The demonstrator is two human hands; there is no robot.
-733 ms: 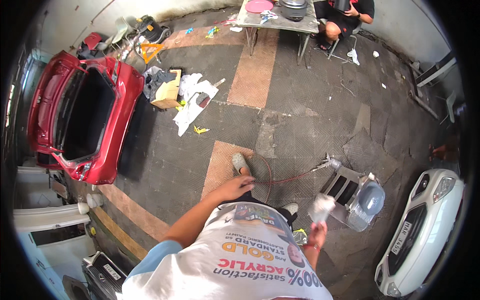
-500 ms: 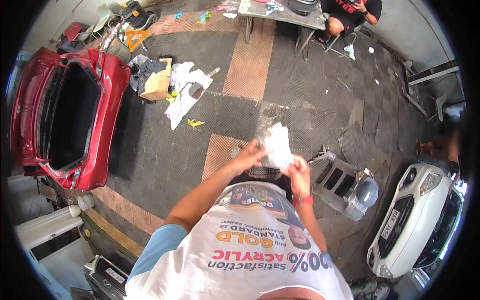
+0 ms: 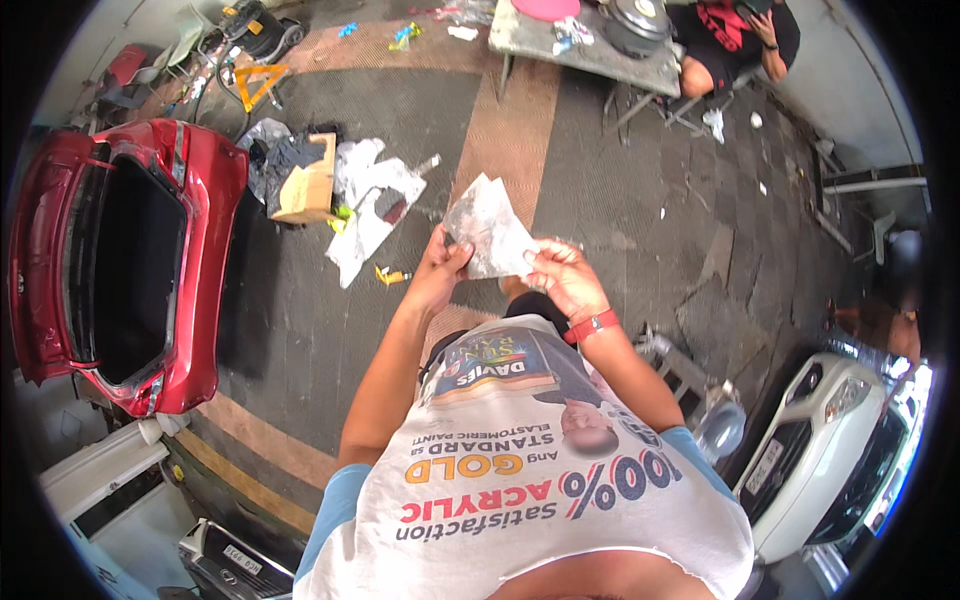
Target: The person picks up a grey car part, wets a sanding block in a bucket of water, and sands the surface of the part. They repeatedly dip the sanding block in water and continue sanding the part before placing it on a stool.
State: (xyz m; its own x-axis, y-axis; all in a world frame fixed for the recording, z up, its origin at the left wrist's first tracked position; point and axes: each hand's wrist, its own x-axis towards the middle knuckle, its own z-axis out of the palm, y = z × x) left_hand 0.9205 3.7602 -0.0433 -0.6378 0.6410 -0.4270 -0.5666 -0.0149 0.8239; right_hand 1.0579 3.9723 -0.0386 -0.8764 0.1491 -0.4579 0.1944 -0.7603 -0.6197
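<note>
A thin, pale sheet [image 3: 490, 225] with grey smudges, like paper or sandpaper, is stretched out in front of my body. Its upper edge comes to a point. My left hand [image 3: 440, 268] pinches its lower left side, the thumb lying on the face turned to me. The lower right corner is gripped by my right hand [image 3: 565, 280] between thumb and fingers. A red band [image 3: 592, 326] circles my right wrist. The fingers behind the sheet are partly hidden.
A red car body shell [image 3: 205, 270] stands at left. Beyond my hands are a cardboard box [image 3: 305, 185], white plastic sheeting [image 3: 358, 225] and a table [image 3: 590, 62], with a seated person [image 3: 735, 45] beside it. At right are a white car [image 3: 800, 430] and a water jug [image 3: 722, 430].
My hands have lifted the sheet away from my body and slightly left. Both now grip its sides, whereas my left hand was at its edge with fingers spread. The view has shifted slightly.
</note>
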